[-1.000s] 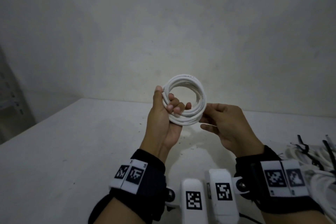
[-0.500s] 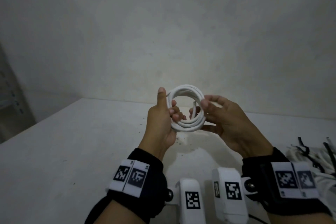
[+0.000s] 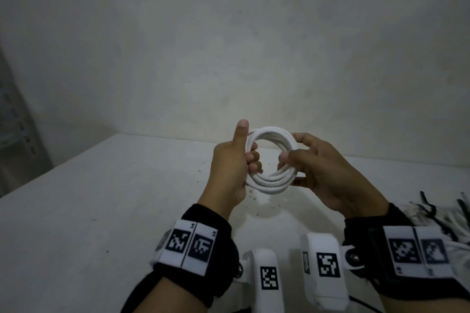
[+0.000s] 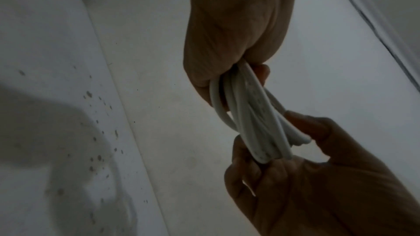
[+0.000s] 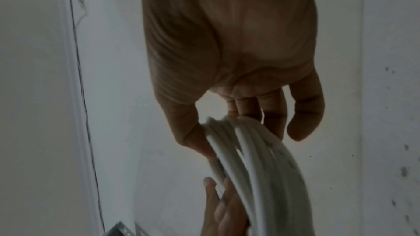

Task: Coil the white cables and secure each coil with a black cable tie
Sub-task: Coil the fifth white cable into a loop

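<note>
White cable coil (image 3: 270,160) is held up in the air above the table (image 3: 101,211), w/ no tie on it yet. Left hand (image 3: 230,168) has its fingers curled round the coil's left side, thumb up. Right hand (image 3: 328,173) pinches the right side btwn thumb and fingers. Risk: loops look loose in the wrist views, so if either grip slackens they'd prob spring apart. Tied bundles w/ black ties (image 3: 432,213) lie at far right.

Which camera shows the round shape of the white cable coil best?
The head view: the white cable coil faces it as a full ring between both hands. The left wrist and right wrist views catch it edge-on, just bunched strands, partly hidden by fingers.
</note>
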